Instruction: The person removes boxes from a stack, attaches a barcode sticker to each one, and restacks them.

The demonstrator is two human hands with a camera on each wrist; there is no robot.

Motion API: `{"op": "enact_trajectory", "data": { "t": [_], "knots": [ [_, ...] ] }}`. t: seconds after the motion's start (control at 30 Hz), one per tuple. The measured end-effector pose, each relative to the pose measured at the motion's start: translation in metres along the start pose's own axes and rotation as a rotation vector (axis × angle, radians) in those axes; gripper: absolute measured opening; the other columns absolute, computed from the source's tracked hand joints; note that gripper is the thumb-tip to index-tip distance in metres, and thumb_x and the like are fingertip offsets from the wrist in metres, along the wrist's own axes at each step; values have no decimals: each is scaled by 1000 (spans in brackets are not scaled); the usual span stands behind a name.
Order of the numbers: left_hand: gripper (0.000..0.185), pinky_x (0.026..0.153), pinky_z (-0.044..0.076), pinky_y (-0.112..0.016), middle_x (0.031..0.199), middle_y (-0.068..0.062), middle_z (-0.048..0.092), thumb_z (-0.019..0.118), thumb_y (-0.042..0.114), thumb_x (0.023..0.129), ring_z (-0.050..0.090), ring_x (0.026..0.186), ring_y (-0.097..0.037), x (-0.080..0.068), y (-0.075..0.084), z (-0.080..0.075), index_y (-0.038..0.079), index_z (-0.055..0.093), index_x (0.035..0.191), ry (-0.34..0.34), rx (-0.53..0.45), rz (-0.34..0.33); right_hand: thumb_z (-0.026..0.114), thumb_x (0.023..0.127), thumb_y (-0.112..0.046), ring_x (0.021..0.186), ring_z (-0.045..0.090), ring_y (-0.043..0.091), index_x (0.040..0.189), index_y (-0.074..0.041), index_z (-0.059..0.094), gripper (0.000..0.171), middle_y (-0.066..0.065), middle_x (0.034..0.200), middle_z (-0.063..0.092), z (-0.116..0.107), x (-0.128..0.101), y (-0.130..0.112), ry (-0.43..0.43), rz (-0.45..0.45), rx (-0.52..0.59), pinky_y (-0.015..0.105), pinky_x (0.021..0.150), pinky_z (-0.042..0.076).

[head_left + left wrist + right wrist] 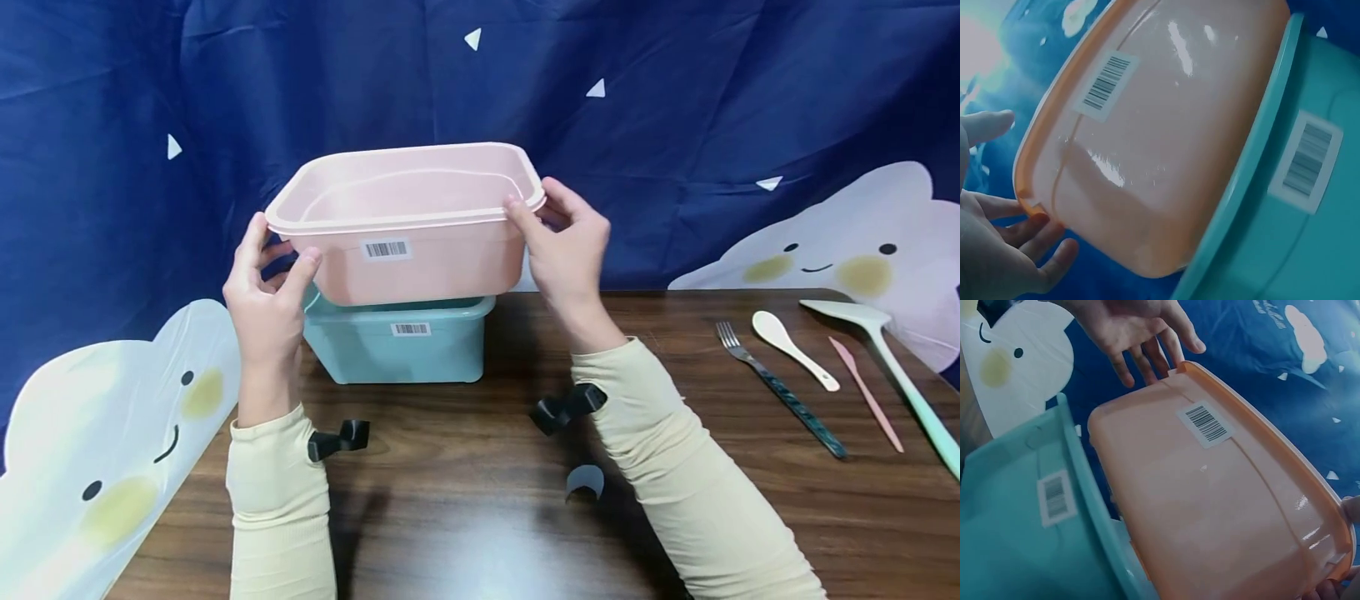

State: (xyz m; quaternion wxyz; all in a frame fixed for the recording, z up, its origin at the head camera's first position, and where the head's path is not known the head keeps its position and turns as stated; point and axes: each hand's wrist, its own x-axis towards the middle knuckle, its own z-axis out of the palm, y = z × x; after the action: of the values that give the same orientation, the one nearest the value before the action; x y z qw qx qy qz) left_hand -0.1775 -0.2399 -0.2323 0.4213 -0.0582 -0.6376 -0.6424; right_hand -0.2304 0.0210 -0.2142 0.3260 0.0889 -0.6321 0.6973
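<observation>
A pink plastic tub (pixel 420 267) with a barcode label sits tilted in the mouth of a teal tub (pixel 375 354) that stands on the wooden table (pixel 480 508). My left hand (pixel 268 287) is at the pink tub's left end. Its fingers (pixel 1035 228) lie fairly straight under the rim, with the thumb apart. My right hand (pixel 570 250) pinches the rim at the right corner, thumb on top and fingers behind. The wrist views show the pink tub (pixel 1166 137) (pixel 1229 506) resting against the teal tub's rim (pixel 1254 162) (pixel 1085 487). The left hand (pixel 1135 325) shows at its far end.
To the right on the table lie a fork (pixel 780 392), a white spoon (pixel 795 350), a thin pink knife (pixel 866 392) and a mint spatula (pixel 896 371). A blue cloth with white clouds (pixel 97 433) hangs behind and drapes over the table's left and right edges.
</observation>
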Motion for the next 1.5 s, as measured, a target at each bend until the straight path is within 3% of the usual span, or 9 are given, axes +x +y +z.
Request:
{"op": "enact_trajectory", "data": {
  "t": [0.37,0.63,0.73,0.9,1.07,1.17,1.3,1.5],
  "knots": [
    [76,93,38,-19,156,-10,45,70,3,89,47,118,-13,9,-26,-14,3,34,155,13,-73,-99,80,85,-13,108,66,27,133,8,60,56,24,124,66,30,-15,12,-88,-1,-20,38,97,56],
    [66,94,43,-15,152,-16,48,67,0,92,46,114,-14,11,-43,-16,-1,40,152,100,-55,-206,78,87,-14,107,65,29,131,7,62,51,24,120,67,35,-27,32,-88,93,-57,41,98,54],
    [60,93,43,-15,149,-19,52,67,0,92,48,111,-14,12,-51,-16,-2,46,148,148,-41,-219,78,87,-14,110,64,29,133,7,60,54,23,122,65,33,-32,38,-80,125,-66,40,100,54],
    [46,94,47,-19,133,-19,64,69,2,91,58,102,-11,13,-63,-13,-4,60,135,255,-17,-215,79,86,-13,110,63,29,134,7,59,56,23,125,64,31,-40,49,-63,154,-70,39,100,54],
    [34,90,50,-20,100,-1,72,72,4,89,64,91,-7,14,-73,-12,-6,69,122,352,0,-184,80,85,-13,110,63,30,134,7,60,56,23,125,64,29,-47,55,-66,162,-79,40,100,54],
    [33,83,46,-18,89,10,70,74,7,88,63,88,-6,13,-76,-13,-5,71,118,373,53,-176,80,85,-12,110,64,30,133,8,60,56,23,124,65,27,-50,57,-74,163,-78,40,99,55],
    [29,74,42,-18,82,16,67,75,11,88,61,85,-5,11,-79,-15,-3,74,113,382,122,-172,81,84,-10,107,66,30,132,7,61,55,23,121,67,24,-51,57,-87,167,-87,39,99,55],
    [22,83,47,-19,76,15,66,76,11,87,63,83,-7,14,-84,-18,-2,76,104,392,137,-184,79,85,-11,107,67,29,134,6,60,55,23,118,69,16,-51,50,-161,188,-168,36,98,55]
  ]
}}
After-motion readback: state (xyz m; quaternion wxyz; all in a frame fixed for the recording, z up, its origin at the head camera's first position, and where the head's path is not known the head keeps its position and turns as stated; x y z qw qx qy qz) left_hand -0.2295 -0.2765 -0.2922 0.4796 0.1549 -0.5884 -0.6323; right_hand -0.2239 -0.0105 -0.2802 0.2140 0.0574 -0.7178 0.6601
